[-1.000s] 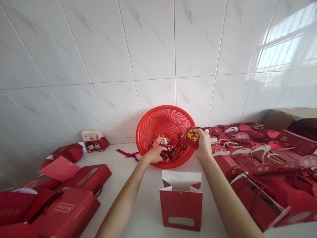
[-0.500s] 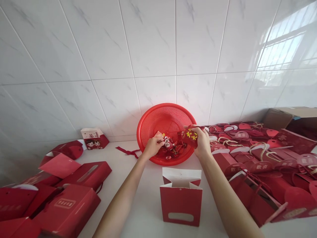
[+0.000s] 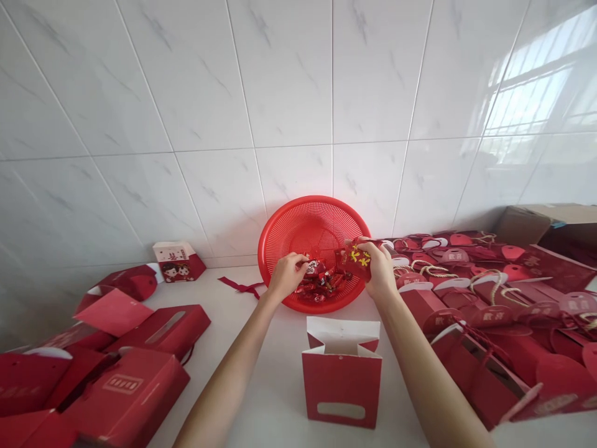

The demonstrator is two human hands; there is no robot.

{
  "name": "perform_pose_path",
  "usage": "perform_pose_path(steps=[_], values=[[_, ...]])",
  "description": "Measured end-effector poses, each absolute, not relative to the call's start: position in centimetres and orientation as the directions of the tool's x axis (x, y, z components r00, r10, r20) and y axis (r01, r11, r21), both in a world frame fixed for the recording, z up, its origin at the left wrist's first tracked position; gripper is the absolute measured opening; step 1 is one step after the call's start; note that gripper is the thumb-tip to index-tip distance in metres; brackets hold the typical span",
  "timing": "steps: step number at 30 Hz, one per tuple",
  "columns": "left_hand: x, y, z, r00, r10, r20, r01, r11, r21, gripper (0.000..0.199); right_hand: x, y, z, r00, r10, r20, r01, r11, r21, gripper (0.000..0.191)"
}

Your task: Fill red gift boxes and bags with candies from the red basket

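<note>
A red plastic colander (image 3: pixel 317 214) leans toward me by the wall, with several wrapped candies (image 3: pixel 321 287) in its lower part. Over its left side, my left hand (image 3: pixel 286 275) pinches a red-and-white wrapped candy (image 3: pixel 314 268). My right hand (image 3: pixel 381 269) is closed around a shiny red packet with yellow flowers (image 3: pixel 358 259), held above the colander's right side. Closer to me, a red paper gift box (image 3: pixel 342 382) stands upright with its white-lined top open. Its inside bottom is hidden.
Red folded gift boxes (image 3: pixel 125 386) lie heaped at the left, near a small box with cartoon figures (image 3: pixel 176 269). A dark red ribbon (image 3: pixel 240 287) lies beside the colander. Rows of red boxes with cord handles (image 3: pixel 494 311) fill the right, before a cardboard carton (image 3: pixel 536 218).
My left hand's fingers have turned and shifted slightly over the candies. My right hand still holds the flowered packet in nearly the same place. The standing box has not moved.
</note>
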State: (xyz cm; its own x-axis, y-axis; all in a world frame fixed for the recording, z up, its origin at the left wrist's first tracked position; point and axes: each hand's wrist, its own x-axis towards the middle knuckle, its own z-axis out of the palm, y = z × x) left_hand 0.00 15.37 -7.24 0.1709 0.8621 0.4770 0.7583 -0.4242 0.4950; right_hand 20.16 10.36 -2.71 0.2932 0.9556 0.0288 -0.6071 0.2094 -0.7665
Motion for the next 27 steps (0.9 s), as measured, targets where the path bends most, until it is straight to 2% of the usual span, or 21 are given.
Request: perform_pose_path(steps=[3,5,9,17,19,21,24,27], values=[[0.3,15.1,-7.5,0.255,0.868,0.425,0.827,-0.424,0.369,0.023,20.2,10.5,-2.9,0.29,0.956,0.039,-0.599,0.213,-0.772,0.027],[0.4,15.0,-7.9,0.34,0.886,0.315,0.847,-0.434,0.308,0.021,20.1,10.5,-2.9,0.294,0.955,0.046,-0.592,0.22,-0.775,0.028],[0.5,15.1,-8.9,0.41,0.903,0.133,0.858,-0.431,0.28,0.02,20.1,10.4,-2.8,0.289,0.957,0.032,-0.591,0.205,-0.78,0.03],[0.1,16.0,-9.7,0.285,0.932,0.223,0.877,-0.348,0.332,0.024,20.1,10.3,-2.9,0.262,0.964,0.05,-0.593,0.202,-0.78,0.03],[-0.2,16.3,-9.6,0.251,0.936,0.248,0.864,-0.332,0.378,0.026,20.1,10.3,-2.9,0.257,0.965,0.052,-0.593,0.2,-0.78,0.03],[-0.5,16.6,-9.7,0.214,0.928,0.304,0.802,-0.345,0.488,0.027,20.1,10.3,-2.9,0.25,0.967,0.056,-0.593,0.199,-0.78,0.03],[-1.0,17.3,-10.0,0.118,0.91,0.396,0.618,-0.38,0.688,0.033,20.1,10.4,-2.9,0.25,0.967,0.056,-0.584,0.197,-0.787,0.029],[-1.5,17.9,-10.5,0.035,0.909,0.416,0.442,-0.388,0.809,0.044,20.1,10.2,-2.9,0.253,0.965,0.07,-0.575,0.208,-0.791,0.027]])
